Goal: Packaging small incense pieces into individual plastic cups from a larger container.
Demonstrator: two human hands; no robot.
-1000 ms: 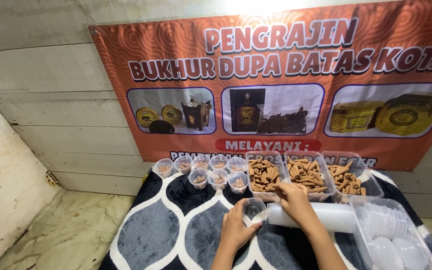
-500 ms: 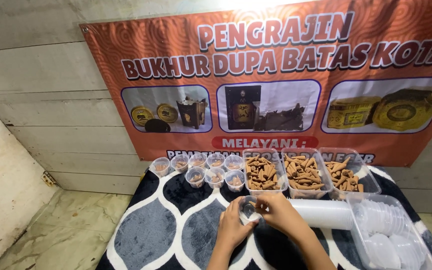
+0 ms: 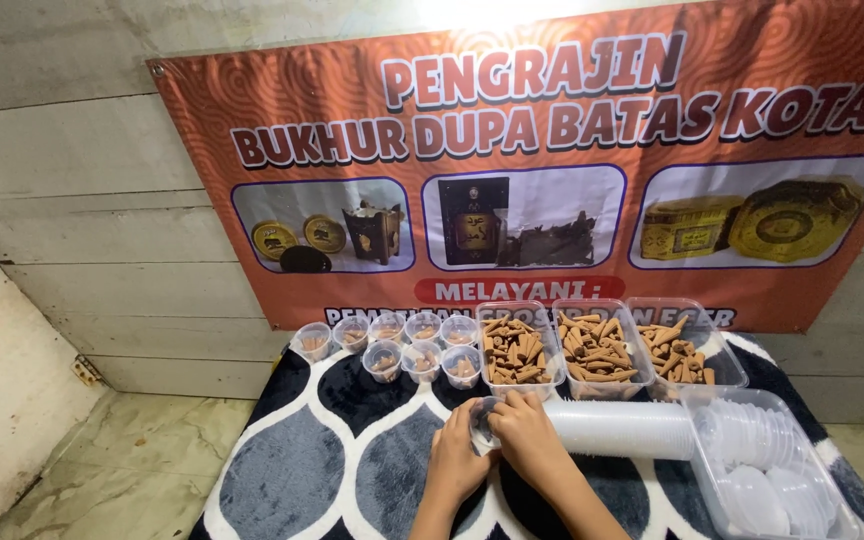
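Note:
My left hand and my right hand meet over a small clear plastic cup, both gripping it just above the patterned mat. The cup is at the end of a long sleeve of stacked clear cups lying on its side to the right. Behind my hands stand three clear tubs of brown incense cones.
Several small filled cups cluster at the back left of the mat. A clear bin of round plastic lids sits at the right. An orange banner hangs on the plank wall. Tiled floor lies to the left.
My right hand came back from the middle cone tub to the cup and joined the left hand on it. The view shifted slightly.

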